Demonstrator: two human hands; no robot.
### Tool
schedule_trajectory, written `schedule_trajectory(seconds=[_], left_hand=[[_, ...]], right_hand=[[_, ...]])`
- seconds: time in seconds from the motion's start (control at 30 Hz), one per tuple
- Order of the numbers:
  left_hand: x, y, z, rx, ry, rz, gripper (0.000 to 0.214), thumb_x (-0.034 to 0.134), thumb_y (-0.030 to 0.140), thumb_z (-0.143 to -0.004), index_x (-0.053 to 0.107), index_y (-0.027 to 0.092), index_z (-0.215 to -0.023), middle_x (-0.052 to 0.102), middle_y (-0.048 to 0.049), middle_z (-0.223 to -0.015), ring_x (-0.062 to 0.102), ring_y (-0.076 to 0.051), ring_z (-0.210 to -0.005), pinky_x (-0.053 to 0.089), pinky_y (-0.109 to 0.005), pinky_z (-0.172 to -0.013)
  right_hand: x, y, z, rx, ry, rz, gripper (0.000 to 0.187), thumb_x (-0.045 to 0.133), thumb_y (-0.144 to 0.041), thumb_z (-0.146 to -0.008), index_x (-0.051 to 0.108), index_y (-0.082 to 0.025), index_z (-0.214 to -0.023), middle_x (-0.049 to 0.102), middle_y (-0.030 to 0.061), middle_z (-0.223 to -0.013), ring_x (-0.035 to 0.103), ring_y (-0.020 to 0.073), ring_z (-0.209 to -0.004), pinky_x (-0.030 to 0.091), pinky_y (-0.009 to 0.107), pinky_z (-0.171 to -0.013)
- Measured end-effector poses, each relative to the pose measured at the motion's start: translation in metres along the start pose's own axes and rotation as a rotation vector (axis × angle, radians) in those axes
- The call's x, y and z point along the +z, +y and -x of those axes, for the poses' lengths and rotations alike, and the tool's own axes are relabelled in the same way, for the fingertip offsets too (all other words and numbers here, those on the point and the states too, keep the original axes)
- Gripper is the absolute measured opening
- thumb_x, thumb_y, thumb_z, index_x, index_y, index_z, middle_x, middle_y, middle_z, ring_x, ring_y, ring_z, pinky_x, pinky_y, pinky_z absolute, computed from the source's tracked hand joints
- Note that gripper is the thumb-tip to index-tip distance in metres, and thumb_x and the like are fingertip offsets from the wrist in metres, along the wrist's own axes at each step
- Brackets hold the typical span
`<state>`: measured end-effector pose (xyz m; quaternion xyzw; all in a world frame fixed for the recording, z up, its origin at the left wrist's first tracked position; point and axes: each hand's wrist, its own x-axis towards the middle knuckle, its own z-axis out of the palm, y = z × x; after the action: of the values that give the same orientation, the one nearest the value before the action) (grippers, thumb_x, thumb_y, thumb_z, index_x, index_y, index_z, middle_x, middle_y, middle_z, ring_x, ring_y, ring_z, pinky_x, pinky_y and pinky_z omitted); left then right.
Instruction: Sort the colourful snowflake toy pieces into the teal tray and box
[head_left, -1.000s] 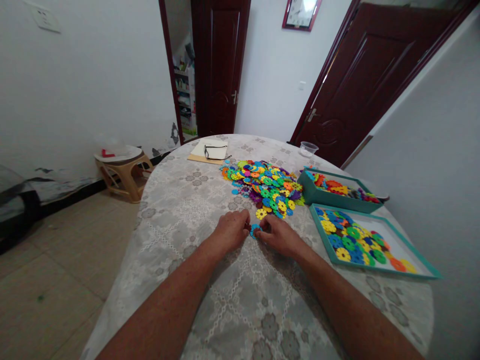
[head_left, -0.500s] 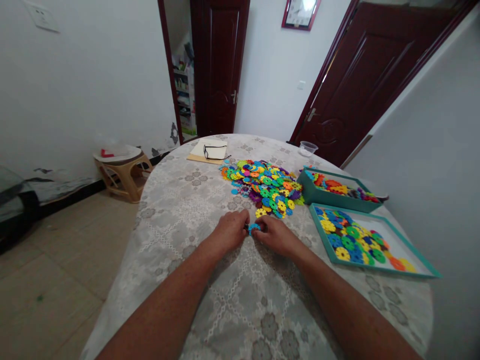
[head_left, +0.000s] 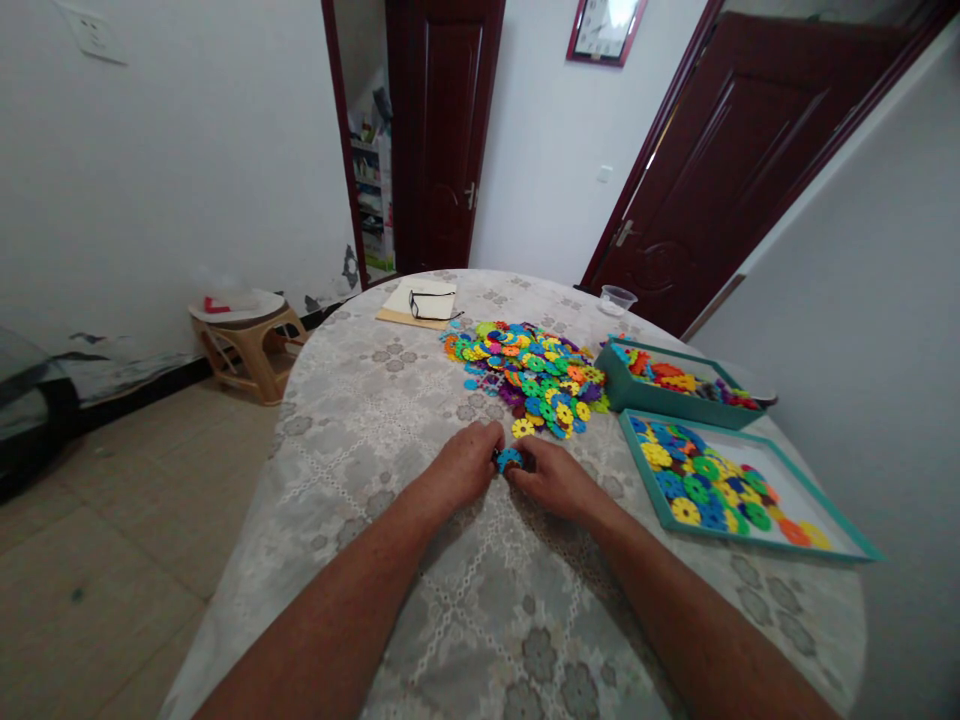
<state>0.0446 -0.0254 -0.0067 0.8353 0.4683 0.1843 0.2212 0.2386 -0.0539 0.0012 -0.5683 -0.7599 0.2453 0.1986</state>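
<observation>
Between my two hands, low over the tablecloth, is a blue notched plastic disc (head_left: pixel 509 459). The fingers of my right hand (head_left: pixel 551 474) are closed on its right side. My left hand (head_left: pixel 470 461) pinches at its left side, where a small dark piece shows; whether that is a second disc I cannot tell. Fingertips hide much of both pieces. Just beyond the hands spreads a heap of colourful notched discs (head_left: pixel 536 370), with a yellow disc (head_left: pixel 523 428) at its near edge.
On the right, a shallow green-rimmed tray (head_left: pixel 810 470) holds more discs. Behind it stands a deeper green box (head_left: pixel 675 399) of colourful pieces. Black-framed glasses (head_left: pixel 431 305) rest on a notebook (head_left: pixel 397 310) at the far left. A clear plastic bowl (head_left: pixel 617 298) sits at the far edge.
The view has shifted slightly. Both hands stay together around the blue disc, which appears turned a little, showing more of its face.
</observation>
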Motion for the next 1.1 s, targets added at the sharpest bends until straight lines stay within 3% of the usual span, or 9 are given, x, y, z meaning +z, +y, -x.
schedule_trajectory(seconds=[0.17, 0.47, 0.77, 1.1], left_hand=[[0.001, 0.002, 0.001, 0.029, 0.016, 0.071, 0.029, 0.055, 0.007, -0.082, 0.065, 0.023, -0.105, 0.067, -0.0048, -0.107, 0.061, -0.021, -0.101, 0.047, -0.031, -0.088], [0.007, 0.005, -0.002, -0.017, 0.039, 0.194, 0.069, 0.055, 0.002, -0.071, 0.057, 0.020, -0.137, 0.070, -0.0061, -0.109, 0.064, -0.022, -0.104, 0.049, -0.033, -0.097], [0.013, 0.002, 0.000, 0.007, 0.069, 0.178, 0.066, 0.056, 0.003, -0.073, 0.059, 0.020, -0.137, 0.065, -0.0102, -0.122, 0.063, -0.023, -0.109, 0.050, -0.033, -0.097], [0.004, 0.006, -0.002, 0.137, 0.022, 0.383, 0.051, 0.060, 0.006, -0.075, 0.068, 0.020, -0.124, 0.070, -0.0061, -0.112, 0.066, -0.019, -0.098, 0.053, -0.029, -0.088]], right_hand=[[0.004, -0.001, 0.004, -0.077, 0.025, -0.035, 0.014, 0.061, -0.021, -0.090, 0.071, -0.021, -0.101, 0.071, 0.0020, -0.092, 0.062, 0.0189, -0.084, 0.041, 0.027, -0.074], [0.009, -0.009, 0.006, -0.190, 0.045, -0.010, 0.012, 0.058, -0.017, -0.091, 0.069, -0.021, -0.095, 0.072, 0.0047, -0.096, 0.064, 0.0217, -0.091, 0.044, 0.030, -0.081], [0.008, -0.010, 0.010, -0.256, -0.028, -0.002, 0.017, 0.061, -0.018, -0.092, 0.070, -0.020, -0.107, 0.073, 0.0087, -0.112, 0.065, 0.0248, -0.103, 0.046, 0.033, -0.092], [-0.013, 0.007, 0.013, -0.233, 0.053, -0.168, 0.026, 0.060, -0.019, -0.094, 0.078, -0.025, -0.112, 0.078, 0.0050, -0.111, 0.070, 0.0234, -0.104, 0.049, 0.034, -0.095]])
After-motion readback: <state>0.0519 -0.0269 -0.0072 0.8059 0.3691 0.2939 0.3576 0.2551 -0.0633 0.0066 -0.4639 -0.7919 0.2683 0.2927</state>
